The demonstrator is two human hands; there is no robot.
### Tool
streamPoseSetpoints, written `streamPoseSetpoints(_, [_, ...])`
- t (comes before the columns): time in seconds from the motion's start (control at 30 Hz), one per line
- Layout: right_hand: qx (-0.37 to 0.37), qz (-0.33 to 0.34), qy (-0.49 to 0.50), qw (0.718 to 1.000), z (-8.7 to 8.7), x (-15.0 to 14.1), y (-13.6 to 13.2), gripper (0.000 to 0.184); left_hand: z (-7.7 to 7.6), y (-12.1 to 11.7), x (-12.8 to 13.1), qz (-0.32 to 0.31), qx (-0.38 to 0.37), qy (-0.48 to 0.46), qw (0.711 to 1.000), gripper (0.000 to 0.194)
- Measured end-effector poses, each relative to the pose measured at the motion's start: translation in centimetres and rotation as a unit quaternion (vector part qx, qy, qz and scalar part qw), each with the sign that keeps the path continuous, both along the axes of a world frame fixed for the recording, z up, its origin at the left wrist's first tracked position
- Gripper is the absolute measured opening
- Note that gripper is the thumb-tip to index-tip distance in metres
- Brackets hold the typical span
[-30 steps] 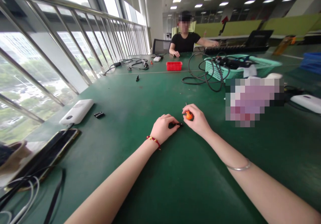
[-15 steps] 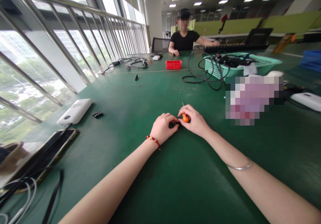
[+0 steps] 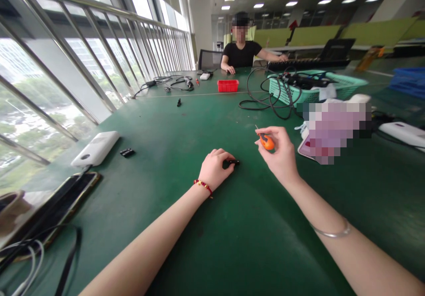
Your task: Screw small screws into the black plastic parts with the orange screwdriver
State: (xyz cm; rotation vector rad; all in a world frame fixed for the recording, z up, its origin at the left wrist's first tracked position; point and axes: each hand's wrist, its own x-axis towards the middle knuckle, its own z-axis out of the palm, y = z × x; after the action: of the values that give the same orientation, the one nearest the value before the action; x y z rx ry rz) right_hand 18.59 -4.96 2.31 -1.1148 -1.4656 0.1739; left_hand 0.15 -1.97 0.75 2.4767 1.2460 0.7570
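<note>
My left hand (image 3: 215, 168), with a red beaded bracelet at the wrist, rests on the green table (image 3: 186, 234). Its thumb and fingers close on a small black part (image 3: 234, 161), mostly covered by the hand, so its kind does not show. To the right and a little above the table, my right hand (image 3: 279, 154) grips a short orange-and-black screwdriver (image 3: 267, 142) between thumb and fingers. The thin metal shaft points up and to the left, away from the black part. A gap of bare tabletop lies between the two hands.
At left lie a white power bank (image 3: 96, 148), a small black piece (image 3: 127, 152) and a phone (image 3: 63, 207) with cables. Farther off stand a red bin (image 3: 228, 86) and a green basket (image 3: 348, 81) with cables. A person (image 3: 241, 53) sits opposite.
My right hand has moved right, away from my left hand, taking the screwdriver along. The left hand stays in place, holding the black part. The view has shifted slightly.
</note>
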Motion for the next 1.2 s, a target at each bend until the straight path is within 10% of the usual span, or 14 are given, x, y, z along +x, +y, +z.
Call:
streamPoseSetpoints(0.23, [0.011, -0.019, -0.002, 1.0, 2.5, -1.0, -2.2, 0.02, 0.1, -0.2, 0.0, 0.014, 0.002, 0.01, 1.0, 0.012])
streamPoseSetpoints(1.2, [-0.034, 0.032, 0.023, 0.999, 1.8, -1.6, -2.5, 0.013, 0.0, 0.0, -0.1, 0.001, 0.005, 0.01, 1.0, 0.012])
